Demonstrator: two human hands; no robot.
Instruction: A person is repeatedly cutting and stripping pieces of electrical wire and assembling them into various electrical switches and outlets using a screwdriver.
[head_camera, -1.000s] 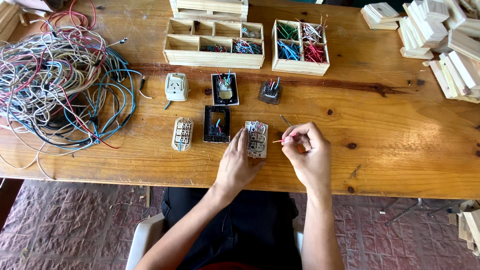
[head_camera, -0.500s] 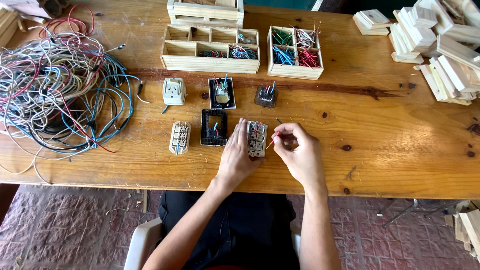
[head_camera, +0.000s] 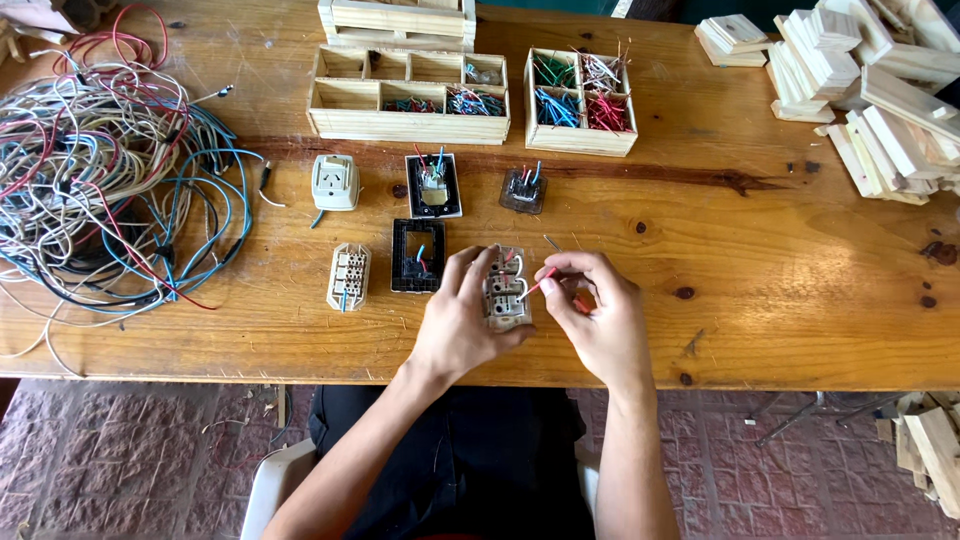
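My left hand (head_camera: 459, 318) grips a small beige switch module (head_camera: 506, 290) with short wires sticking out of it, held just above the near part of the wooden table (head_camera: 780, 270). My right hand (head_camera: 598, 318) pinches a short red wire (head_camera: 537, 284) whose tip touches the module's side. A thin screwdriver (head_camera: 553, 243) lies on the table just beyond my right hand. Other switch and socket parts lie to the left: a black frame (head_camera: 417, 256), a beige module (head_camera: 349, 276), a white socket (head_camera: 335, 182), a black-framed unit (head_camera: 433, 186) and a dark module (head_camera: 523, 190).
A big tangle of coloured cables (head_camera: 100, 170) covers the table's left end. Two wooden compartment boxes (head_camera: 408, 95) (head_camera: 580, 100) with short cut wires stand at the back. Stacked wooden blocks (head_camera: 870, 80) fill the right back corner. Brick floor lies below the near edge.
Both hands stay on the module; the right hand has brought the red wire closer against it. The view has shifted slightly.
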